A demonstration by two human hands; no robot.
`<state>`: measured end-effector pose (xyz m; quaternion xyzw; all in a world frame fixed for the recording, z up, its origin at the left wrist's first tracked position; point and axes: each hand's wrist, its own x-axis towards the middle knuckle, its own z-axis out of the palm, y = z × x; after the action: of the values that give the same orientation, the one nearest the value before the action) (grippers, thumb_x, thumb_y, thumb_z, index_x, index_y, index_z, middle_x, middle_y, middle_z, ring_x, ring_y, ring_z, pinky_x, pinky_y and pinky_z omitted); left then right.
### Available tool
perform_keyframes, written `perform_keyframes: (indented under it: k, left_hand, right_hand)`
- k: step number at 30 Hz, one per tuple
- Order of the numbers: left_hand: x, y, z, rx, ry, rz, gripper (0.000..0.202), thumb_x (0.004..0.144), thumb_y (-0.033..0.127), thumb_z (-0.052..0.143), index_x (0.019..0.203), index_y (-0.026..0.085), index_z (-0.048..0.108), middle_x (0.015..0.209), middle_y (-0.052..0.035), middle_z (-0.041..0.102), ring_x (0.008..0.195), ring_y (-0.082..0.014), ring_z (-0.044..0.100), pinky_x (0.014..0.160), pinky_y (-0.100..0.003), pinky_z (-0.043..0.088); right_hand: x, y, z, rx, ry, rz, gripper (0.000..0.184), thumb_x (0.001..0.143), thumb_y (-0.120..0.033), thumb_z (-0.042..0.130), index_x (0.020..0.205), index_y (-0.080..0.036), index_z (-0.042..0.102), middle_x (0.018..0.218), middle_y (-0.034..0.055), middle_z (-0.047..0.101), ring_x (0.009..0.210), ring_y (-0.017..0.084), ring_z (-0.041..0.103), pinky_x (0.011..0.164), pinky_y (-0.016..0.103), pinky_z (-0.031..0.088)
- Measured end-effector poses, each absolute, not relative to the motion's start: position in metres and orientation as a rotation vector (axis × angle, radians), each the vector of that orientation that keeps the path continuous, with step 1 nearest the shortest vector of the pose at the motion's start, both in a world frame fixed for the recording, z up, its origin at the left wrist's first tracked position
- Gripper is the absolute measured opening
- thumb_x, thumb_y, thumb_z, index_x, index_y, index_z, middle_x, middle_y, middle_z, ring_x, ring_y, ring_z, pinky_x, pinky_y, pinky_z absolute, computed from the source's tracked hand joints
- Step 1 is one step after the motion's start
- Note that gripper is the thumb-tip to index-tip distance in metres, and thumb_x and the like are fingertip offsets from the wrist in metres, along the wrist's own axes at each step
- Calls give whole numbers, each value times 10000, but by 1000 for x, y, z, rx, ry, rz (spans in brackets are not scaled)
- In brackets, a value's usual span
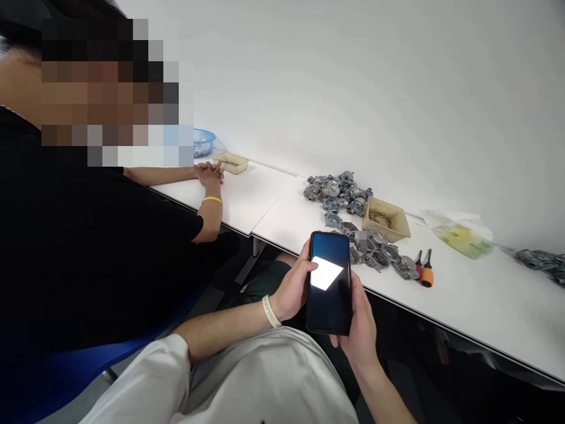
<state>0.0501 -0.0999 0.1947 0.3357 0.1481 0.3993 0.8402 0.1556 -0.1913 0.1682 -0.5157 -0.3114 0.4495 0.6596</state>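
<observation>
A black smartphone (329, 306) is held upright over my lap, its dark screen showing a bright white patch. My left hand (293, 288) grips its left edge, with the thumb over the screen's side. Around the lower right edge my right hand (361, 321) is closed, its fingers partly hidden behind the phone. Beyond the phone, on the white table (477, 306), lie grey metal castings (382, 256) in a loose row. Two screwdrivers, one with an orange handle (426, 277) and one with a red handle (418, 268), lie at the row's right end.
A heap of metal castings (331, 188) sits behind the row, beside a cream bin (397, 227) of small brass-coloured pieces. Farther right are a plastic bag (468, 238) and more dark metal parts (541, 259). A co-worker (110, 247) sits at left, near another bin (236, 165) and a blue basket (203, 141).
</observation>
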Motion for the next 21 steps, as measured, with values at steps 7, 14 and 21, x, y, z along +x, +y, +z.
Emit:
perform_keyframes:
  k: [7, 14, 21]
  left_hand:
    - [51, -100, 186, 745, 282, 898, 596, 860, 223, 520, 1448, 298, 462, 1288, -1, 654, 1188, -235, 583, 1029, -336, 403]
    - [49, -102, 192, 781, 306, 885, 627, 831, 239, 600, 1441, 300, 466, 1256, -13, 674, 1162, -236, 607, 1061, -351, 388]
    - [51, -102, 194, 688, 191, 887, 544, 901, 409, 530, 1422, 263, 484, 1359, -51, 620, 1270, -272, 553, 1099, -397, 381]
  right_hand:
    - [148, -196, 171, -1152, -645, 1035, 720, 894, -622, 555, 1510, -295, 379, 1178, 106, 686, 359, 99, 506, 270, 267, 387]
    - [145, -199, 172, -1152, -636, 1005, 683, 894, -570, 590, 1504, -337, 390, 1403, 110, 562, 354, 70, 514, 250, 259, 404]
    - [144, -199, 173, -1140, -652, 1034, 830, 877, -606, 600, 1575, -320, 254, 1246, 123, 656, 471, 147, 606, 260, 246, 411]
